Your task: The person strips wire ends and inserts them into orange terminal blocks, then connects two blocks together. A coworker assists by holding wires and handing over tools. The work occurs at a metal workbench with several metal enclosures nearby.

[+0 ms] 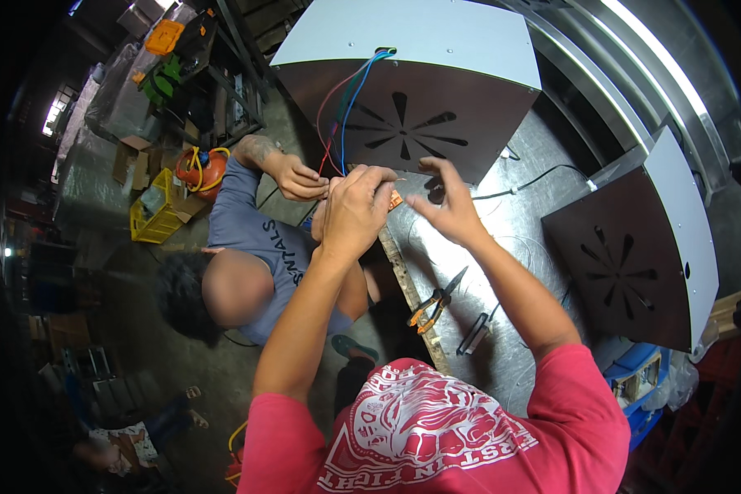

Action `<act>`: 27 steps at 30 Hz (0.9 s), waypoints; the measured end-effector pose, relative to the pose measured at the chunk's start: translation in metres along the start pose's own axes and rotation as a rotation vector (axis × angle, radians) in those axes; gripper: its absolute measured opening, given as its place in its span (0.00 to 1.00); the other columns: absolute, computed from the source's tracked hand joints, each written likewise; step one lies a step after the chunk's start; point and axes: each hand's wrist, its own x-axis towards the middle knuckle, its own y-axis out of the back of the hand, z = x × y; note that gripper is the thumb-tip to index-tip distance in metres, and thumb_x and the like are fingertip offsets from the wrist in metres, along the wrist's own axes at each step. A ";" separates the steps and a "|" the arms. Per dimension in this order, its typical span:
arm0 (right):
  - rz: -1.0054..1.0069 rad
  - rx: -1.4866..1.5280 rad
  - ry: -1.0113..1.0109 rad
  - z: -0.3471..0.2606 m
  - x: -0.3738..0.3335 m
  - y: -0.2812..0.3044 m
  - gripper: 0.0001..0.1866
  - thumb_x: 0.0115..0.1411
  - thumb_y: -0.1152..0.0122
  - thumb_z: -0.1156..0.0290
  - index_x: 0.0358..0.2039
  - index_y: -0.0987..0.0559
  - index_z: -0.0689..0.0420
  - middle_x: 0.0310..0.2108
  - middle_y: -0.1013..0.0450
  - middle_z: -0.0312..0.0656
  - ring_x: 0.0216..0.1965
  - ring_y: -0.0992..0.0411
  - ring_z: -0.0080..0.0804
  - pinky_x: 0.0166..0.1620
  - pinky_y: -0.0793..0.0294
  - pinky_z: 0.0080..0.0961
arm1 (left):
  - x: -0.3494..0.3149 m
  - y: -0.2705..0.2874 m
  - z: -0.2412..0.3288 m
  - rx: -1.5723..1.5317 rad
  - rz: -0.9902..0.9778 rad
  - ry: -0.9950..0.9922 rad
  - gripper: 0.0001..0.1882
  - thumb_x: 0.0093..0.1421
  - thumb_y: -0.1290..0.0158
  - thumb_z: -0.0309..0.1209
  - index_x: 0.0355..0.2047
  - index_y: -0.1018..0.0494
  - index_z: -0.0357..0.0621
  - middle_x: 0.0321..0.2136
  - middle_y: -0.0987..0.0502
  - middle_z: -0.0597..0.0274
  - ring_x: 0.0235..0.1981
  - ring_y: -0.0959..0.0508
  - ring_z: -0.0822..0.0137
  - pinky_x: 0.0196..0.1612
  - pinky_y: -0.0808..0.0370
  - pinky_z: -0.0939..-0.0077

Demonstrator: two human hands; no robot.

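Observation:
My left hand (354,210) is closed on a small orange piece (395,199), whose end shows past my fingers; its exact kind is hidden. A thin bare wire tip seems to stick out above it. Just to the right, my right hand (451,202) holds its thumb and fingers apart, close to the orange piece. Red, blue and green wires (350,107) hang from a hole in the top of a large metal box (469,107) and run down to my left hand. A co-worker's hand (299,177) pinches close by at the red wire.
Pliers with orange-and-black handles (436,303) and a small dark device (473,334) lie on the metal table (502,362). At the right stands a second vented box (626,255). The co-worker (280,247) sits at the left, before a yellow crate (152,216) and an orange tank (206,173).

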 end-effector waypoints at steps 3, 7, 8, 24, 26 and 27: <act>-0.050 0.075 -0.154 0.010 -0.020 -0.031 0.49 0.46 0.19 0.60 0.65 0.35 0.62 0.55 0.28 0.50 0.45 0.27 0.34 0.49 0.24 0.32 | 0.001 0.000 -0.003 -0.068 -0.002 0.056 0.07 0.61 0.42 0.28 0.39 0.19 0.43 0.35 0.17 0.55 0.37 0.19 0.52 0.44 0.28 0.60; 0.060 0.292 -0.142 0.017 -0.024 -0.067 0.25 0.60 0.29 0.68 0.54 0.25 0.66 0.32 0.20 0.41 0.30 0.25 0.24 0.38 0.23 0.24 | 0.001 -0.002 -0.005 -0.112 0.045 0.049 0.08 0.62 0.43 0.28 0.39 0.19 0.38 0.35 0.18 0.54 0.34 0.19 0.56 0.39 0.24 0.65; 0.076 0.315 -0.174 0.016 -0.024 -0.070 0.25 0.61 0.29 0.69 0.54 0.25 0.66 0.34 0.21 0.40 0.32 0.26 0.22 0.39 0.24 0.22 | 0.000 -0.001 -0.006 -0.088 0.048 0.048 0.08 0.61 0.43 0.28 0.39 0.19 0.39 0.35 0.18 0.55 0.35 0.19 0.56 0.41 0.25 0.65; 0.293 0.342 -0.103 -0.022 -0.003 -0.058 0.22 0.63 0.29 0.69 0.50 0.25 0.70 0.39 0.21 0.40 0.36 0.26 0.19 0.41 0.24 0.19 | -0.006 0.004 -0.001 0.206 0.145 -0.076 0.07 0.60 0.40 0.32 0.37 0.18 0.48 0.35 0.19 0.61 0.43 0.25 0.55 0.49 0.34 0.58; 0.306 0.317 -0.069 -0.021 -0.003 -0.058 0.22 0.63 0.29 0.69 0.50 0.25 0.69 0.40 0.21 0.41 0.37 0.26 0.19 0.41 0.24 0.20 | -0.005 0.004 0.002 0.206 0.164 -0.059 0.06 0.59 0.40 0.32 0.36 0.17 0.47 0.34 0.19 0.60 0.41 0.25 0.55 0.49 0.34 0.59; 0.312 0.298 -0.055 -0.021 -0.003 -0.058 0.21 0.63 0.29 0.69 0.50 0.25 0.69 0.41 0.21 0.42 0.37 0.26 0.19 0.41 0.24 0.20 | -0.005 0.004 0.003 0.206 0.173 -0.051 0.06 0.58 0.40 0.32 0.35 0.17 0.47 0.33 0.20 0.60 0.41 0.25 0.55 0.49 0.33 0.59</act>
